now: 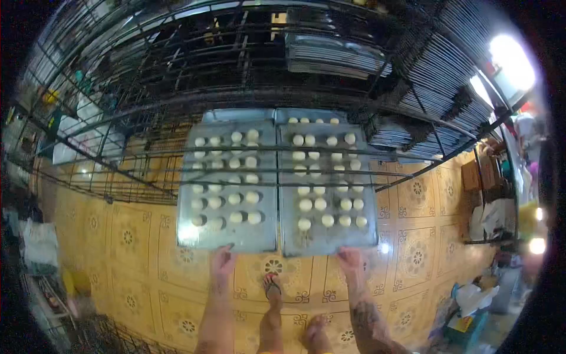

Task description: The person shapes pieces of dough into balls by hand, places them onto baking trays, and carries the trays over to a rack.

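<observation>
"How many trays?"
"Two flat grey rectangular metal trays [262, 231], side by side, with rows of small pale round balls [320, 205]; two more trays [236, 115] partly show behind."
"And hands?"
"Two: left hand [222, 263] at the left tray's near edge, right hand [350, 261] at the right one's. Blurred; I can't tell whether the fingers clamp the rims."
"The room?"
"Yellow patterned floor tiles [132, 236], dark wire racking [247, 96], one bright white light [512, 61] at upper right."

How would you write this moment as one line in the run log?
left hand: at near edge of left tray | right hand: at near edge of right tray | trays: side by side, pale balls on both | grip: unclear
</observation>
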The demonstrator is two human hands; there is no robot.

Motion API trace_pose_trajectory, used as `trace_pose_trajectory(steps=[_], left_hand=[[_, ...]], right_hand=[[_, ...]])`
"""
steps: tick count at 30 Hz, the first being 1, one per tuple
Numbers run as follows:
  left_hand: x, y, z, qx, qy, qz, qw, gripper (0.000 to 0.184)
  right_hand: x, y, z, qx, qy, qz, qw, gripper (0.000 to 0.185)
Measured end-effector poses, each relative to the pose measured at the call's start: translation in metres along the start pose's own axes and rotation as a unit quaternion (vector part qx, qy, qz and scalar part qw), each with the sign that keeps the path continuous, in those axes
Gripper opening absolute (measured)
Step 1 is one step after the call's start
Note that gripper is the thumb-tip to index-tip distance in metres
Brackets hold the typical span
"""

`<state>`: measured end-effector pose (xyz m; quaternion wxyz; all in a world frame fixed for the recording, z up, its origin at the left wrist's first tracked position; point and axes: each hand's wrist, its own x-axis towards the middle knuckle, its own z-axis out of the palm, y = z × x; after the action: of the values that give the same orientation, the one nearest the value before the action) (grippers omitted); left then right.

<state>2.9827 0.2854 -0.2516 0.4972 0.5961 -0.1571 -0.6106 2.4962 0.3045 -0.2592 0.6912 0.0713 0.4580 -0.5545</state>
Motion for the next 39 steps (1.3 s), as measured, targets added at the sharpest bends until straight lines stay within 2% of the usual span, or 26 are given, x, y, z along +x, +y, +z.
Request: trace_pose_trajectory(steps=[1,3,4,5,6,7,8,9,10,11,13,14,15,16,18,19,20,21,22,23,24,27,30,33,37,39], left_hand=[[0.045,0.030,0.033,0.030,-0.032,0.069,0.997,0.022],[0.072,0.057,0.054,0.002,-0.041,-0.019,0.999,0.023],[0.084,0.062,0.060,-0.007,-0.049,-0.047,0.998,0.024],[0.088,0.061,0.068,0.058,-0.098,0.127,0.985,0.024],[0.090,0.064,0.075,0.119,-0.143,0.295,0.937,0.024],[0.091,0.070,0.079,0.119,-0.147,0.297,0.936,0.024],[0.109,0.082,0.090,0.143,-0.156,0.276,0.937,0.025],[0.078,0.062,0.045,0.163,-0.151,0.256,0.941,0.026],[0.084,0.061,0.030,0.160,-0.154,0.261,0.939,0.026],[0.115,0.067,0.017,0.005,-0.156,0.021,0.988,0.028],[0.162,0.071,0.023,-0.136,-0.148,-0.221,0.954,0.030],[0.158,0.081,0.042,-0.026,-0.114,-0.131,0.984,0.032],[0.147,0.084,0.051,-0.004,-0.061,-0.138,0.989,0.032],[0.125,0.101,0.074,0.018,-0.008,-0.145,0.989,0.032],[0.117,0.074,0.057,0.022,-0.022,-0.101,0.994,0.032],[0.075,0.082,0.076,0.019,0.023,-0.133,0.991,0.033],[0.063,0.057,0.054,0.082,-0.119,-0.084,0.986,0.026],[0.037,0.047,0.065,0.091,-0.118,-0.098,0.984,0.025],[0.009,0.042,0.083,0.092,-0.097,-0.130,0.982,0.025],[-0.015,0.039,0.104,0.099,-0.085,-0.158,0.979,0.024],[-0.035,0.038,0.132,0.109,-0.083,-0.175,0.975,0.024],[-0.070,0.039,0.232,0.153,-0.118,-0.199,0.961,0.023],[-0.093,0.032,0.339,0.216,-0.179,-0.214,0.936,0.021],[-0.113,0.009,0.438,0.267,-0.225,-0.223,0.910,0.020],[-0.146,-0.033,0.549,0.306,-0.262,-0.228,0.887,0.019],[-0.154,-0.052,0.608,0.314,-0.283,-0.231,0.876,0.018]], right_hand=[[0.027,-0.009,0.029,-0.023,0.032,-0.018,0.999,0.010],[0.052,-0.021,0.057,-0.043,0.067,-0.033,0.996,0.010],[0.058,-0.017,0.062,-0.241,0.031,-0.156,0.957,0.006],[0.065,-0.026,0.070,-0.338,0.009,-0.212,0.917,0.005],[0.071,-0.035,0.080,-0.424,-0.002,-0.272,0.864,0.004],[0.084,-0.047,0.090,-0.294,-0.031,-0.170,0.940,0.003],[0.085,-0.038,0.088,-0.226,-0.053,-0.121,0.965,0.003],[0.091,-0.025,0.075,-0.158,-0.066,-0.069,0.983,0.004],[0.094,-0.023,0.062,-0.113,-0.064,-0.007,0.992,0.006],[0.103,-0.032,0.064,-0.063,-0.060,0.055,0.995,0.009],[0.098,-0.056,0.107,-0.058,-0.049,0.020,0.997,0.013],[0.093,-0.061,0.117,-0.053,-0.042,-0.001,0.998,0.015],[0.090,-0.065,0.125,-0.049,-0.035,-0.022,0.998,0.018],[0.085,-0.057,0.112,-0.098,-0.114,-0.027,0.988,0.029],[0.097,-0.021,0.066,-0.158,-0.159,0.050,0.973,0.051],[0.083,0.005,0.027,-0.387,-0.150,0.032,0.909,0.054],[0.069,0.031,-0.013,-0.675,-0.142,0.004,0.724,0.058],[0.050,0.053,-0.046,-0.829,-0.136,-0.003,0.542,0.061],[0.025,0.042,-0.051,-0.826,-0.110,0.017,0.553,0.060],[-0.007,0.013,-0.048,-0.749,-0.057,0.034,0.659,0.058],[-0.036,-0.016,-0.052,-0.683,-0.004,0.040,0.729,0.057],[-0.124,-0.105,-0.113,-0.566,0.151,0.027,0.810,0.053],[-0.224,-0.159,-0.208,-0.451,0.314,0.023,0.835,0.049],[-0.317,-0.180,-0.296,-0.332,0.450,0.038,0.828,0.046],[-0.399,-0.213,-0.390,-0.240,0.551,0.056,0.797,0.042],[-0.383,-0.252,-0.416,-0.257,0.552,0.026,0.793,0.041]])
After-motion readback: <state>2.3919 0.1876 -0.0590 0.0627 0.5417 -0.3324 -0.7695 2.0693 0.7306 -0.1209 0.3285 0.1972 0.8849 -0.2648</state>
